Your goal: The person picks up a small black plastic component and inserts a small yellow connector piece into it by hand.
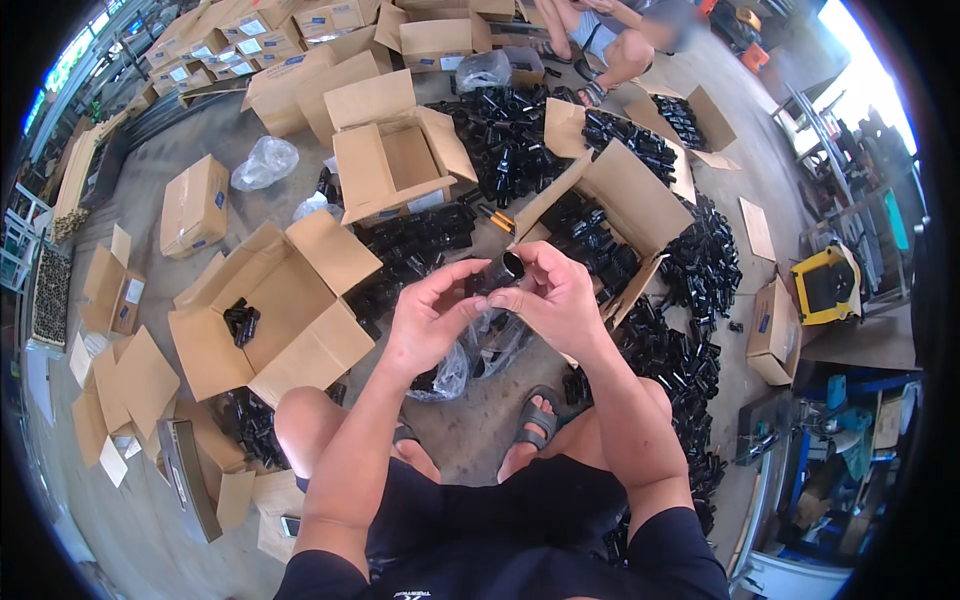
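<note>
Head view, from the left: a taped brown carton (pixel 195 205) sits on the concrete floor, and just right of it, nearer the seated person, an open carton (pixel 285 290) holds a small cluster of black pieces (pixel 241 322). A crumpled clear bag (pixel 265 163) lies farther off, and right of that a second open carton (pixel 408 160) gapes upward.

In the middle, I see the left hand (pixel 432 312) pinching one side of a short black tube (pixel 500 272) between thumb and fingers. The tube is held up in front of the knees, its round opening tipped toward the right. The right hand (pixel 556 300) grips the other side the same way, the thumbs close together.

Farther off to the right, another person's sandalled foot (pixel 592 92) shows. Nearer, a flapped carton (pixel 635 195) is loaded with black parts; past it spreads a long heap (pixel 690 350) of them, then a yellow-framed object (pixel 828 285).
</note>
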{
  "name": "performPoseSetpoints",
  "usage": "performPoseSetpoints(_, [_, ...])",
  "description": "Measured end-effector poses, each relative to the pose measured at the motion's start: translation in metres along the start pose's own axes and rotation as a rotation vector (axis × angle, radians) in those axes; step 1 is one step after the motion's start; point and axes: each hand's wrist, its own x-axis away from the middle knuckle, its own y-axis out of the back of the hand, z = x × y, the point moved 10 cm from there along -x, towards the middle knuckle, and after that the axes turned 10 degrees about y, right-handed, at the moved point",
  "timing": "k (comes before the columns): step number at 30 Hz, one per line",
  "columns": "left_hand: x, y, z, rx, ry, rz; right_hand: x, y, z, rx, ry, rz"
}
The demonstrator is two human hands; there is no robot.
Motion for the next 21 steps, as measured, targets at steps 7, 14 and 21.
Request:
performPoseSetpoints(7, [0.006,0.000,-0.006,-0.029,-0.035,-0.092,0.003,0.001,-0.007,-0.016,0.010,-0.071])
performPoseSetpoints(14, [0.003,0.002,0.000,-0.089,-0.019,-0.006,0.004,-0.006,-0.004,-0.014,-0.103,0.098])
performPoseSetpoints(21, [0.002,0.000,0.004,0.051,0.089,-0.006,0.003,-0.011,-0.013,-0.146,-0.085,0.036])
